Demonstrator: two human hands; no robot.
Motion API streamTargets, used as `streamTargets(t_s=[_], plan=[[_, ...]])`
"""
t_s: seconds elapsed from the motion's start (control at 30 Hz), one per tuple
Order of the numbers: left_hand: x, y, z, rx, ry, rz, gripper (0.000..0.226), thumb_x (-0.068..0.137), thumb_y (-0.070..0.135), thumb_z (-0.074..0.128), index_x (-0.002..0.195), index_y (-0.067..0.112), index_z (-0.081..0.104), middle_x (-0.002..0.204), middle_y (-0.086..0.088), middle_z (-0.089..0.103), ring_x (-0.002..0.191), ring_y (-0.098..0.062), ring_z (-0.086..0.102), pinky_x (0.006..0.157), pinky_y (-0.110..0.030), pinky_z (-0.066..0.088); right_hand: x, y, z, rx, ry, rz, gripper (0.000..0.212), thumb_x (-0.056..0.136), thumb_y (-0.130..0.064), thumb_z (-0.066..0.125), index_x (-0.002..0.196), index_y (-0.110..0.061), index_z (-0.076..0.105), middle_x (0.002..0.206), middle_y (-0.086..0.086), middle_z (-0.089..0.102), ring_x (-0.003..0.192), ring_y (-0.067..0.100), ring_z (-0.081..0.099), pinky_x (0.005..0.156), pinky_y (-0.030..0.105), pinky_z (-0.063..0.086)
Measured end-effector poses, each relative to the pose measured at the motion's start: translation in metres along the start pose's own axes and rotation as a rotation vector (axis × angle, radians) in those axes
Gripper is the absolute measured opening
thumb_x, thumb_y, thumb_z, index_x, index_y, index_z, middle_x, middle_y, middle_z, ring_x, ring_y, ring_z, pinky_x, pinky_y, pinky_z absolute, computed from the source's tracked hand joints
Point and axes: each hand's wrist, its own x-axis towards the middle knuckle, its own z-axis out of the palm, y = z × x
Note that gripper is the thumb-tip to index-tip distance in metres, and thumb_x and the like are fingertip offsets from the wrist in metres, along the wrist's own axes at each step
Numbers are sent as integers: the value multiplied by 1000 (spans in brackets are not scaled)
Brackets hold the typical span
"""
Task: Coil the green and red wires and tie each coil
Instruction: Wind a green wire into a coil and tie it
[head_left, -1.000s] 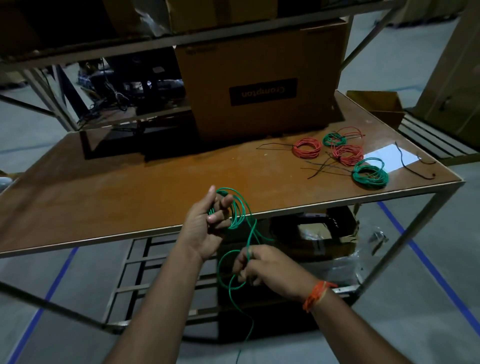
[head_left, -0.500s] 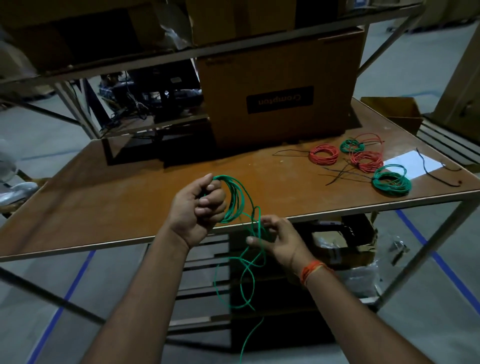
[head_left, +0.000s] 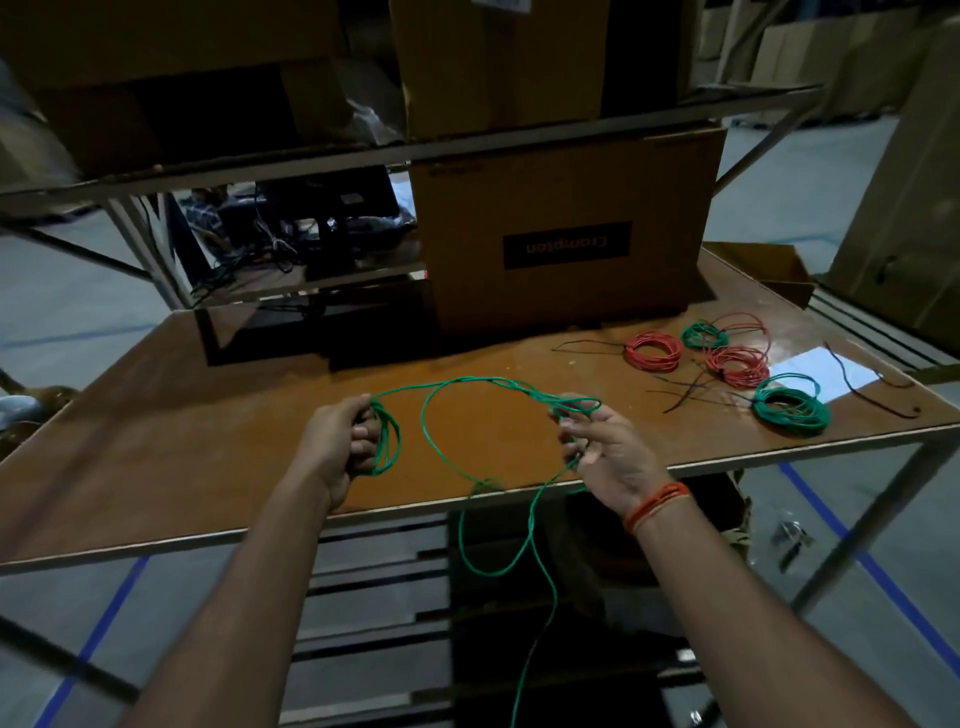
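Above the counter (head_left: 208, 415), the green wire (head_left: 467, 384) stretched between both hands, its tail hanging below the edge. The left hand (head_left: 337, 441) gripped the started coil; the right hand (head_left: 602, 447) pinched the slack. Best, I judged, to feed each loop evenly, matching the coil's size, with gentle tension against tangles.
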Motion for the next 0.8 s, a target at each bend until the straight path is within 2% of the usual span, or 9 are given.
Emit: streamTargets(t_s=[0.07, 0.13, 0.23, 0.3, 0.37, 0.47, 0.53, 0.63, 0.8], plan=[[4, -5, 1, 78, 7, 17, 42, 103, 38, 53, 68, 24, 35, 52, 4, 33, 36, -6, 21, 39, -14, 16, -1, -11, 7, 111, -57, 26, 41, 74, 0, 49, 112, -2, 64, 100, 12, 64, 74, 14, 54, 64, 22, 36], [6, -6, 4, 168, 16, 61, 46, 92, 52, 66, 68, 23, 40, 59, -3, 47, 41, -10, 25, 42, -18, 21, 1, -15, 12, 99, -75, 40, 42, 80, -12, 51, 116, 5, 65, 105, 15, 65, 83, 18, 56, 71, 25, 39], [12, -5, 10, 249, 49, 118, 54, 76, 62, 75, 66, 18, 44, 75, -23, 62, 40, -9, 43, 48, -25, 26, 10, -10, 17, -311, 8, -48, 23, 97, -3, 52, 106, 0, 73, 112, 14, 66, 91, 19, 56, 70, 26, 48], [18, -3, 16, 250, 53, 116, 58, 67, 62, 77, 63, 19, 39, 67, -22, 59, 61, -13, 71, 48, -26, 27, 24, -5, 17, -511, 24, -142, 30, 95, 7, 52, 96, -9, 77, 98, 9, 68, 83, 15, 54, 68, 25, 46], [27, -2, 27, 262, 35, 120, 58, 67, 58, 78, 57, 22, 35, 51, -12, 49, 86, -20, 77, 45, -25, 28, 41, -3, 20, -637, 10, -217, 36, 93, 8, 53, 91, -17, 79, 87, -2, 69, 77, 9, 53, 70, 24, 43], [44, -3, 52, 250, -35, 101, 48, 80, 48, 78, 58, 18, 48, 54, -9, 53, 70, -17, 74, 42, -22, 26, 70, 0, 35, -757, -90, -293, 41, 91, 11, 53, 90, -20, 80, 102, -4, 71, 91, 8, 60, 77, 19, 46], [56, -1, 69, 239, -97, 81, 41, 84, 41, 78, 72, 9, 56, 73, -16, 67, 46, -11, 52, 42, -21, 24, 88, 1, 46, -767, -157, -343, 44, 89, 17, 50, 95, -16, 78, 106, -2, 68, 102, 10, 62, 84, 16, 49], [76, -4, 82, 238, -153, 47, 38, 74, 38, 81, 64, 12, 55, 78, -18, 73, 35, -5, 33, 41, -20, 18, 116, -5, 50, -833, -182, -381, 47, 87, 22, 48, 103, -14, 75, 110, 2, 65, 107, 10, 61, 95, 17, 48], [120, -20, 68, 194, 127, 84, 32, 98, 21, 66, 71, 11, 52, 83, -16, 75, 33, -5, 27, 39, -13, 23, 149, -29, 33, -1029, -130, -379, 35, 95, 6, 55, 118, -14, 72, 121, -4, 63, 116, 8, 58, 98, 11, 45]])
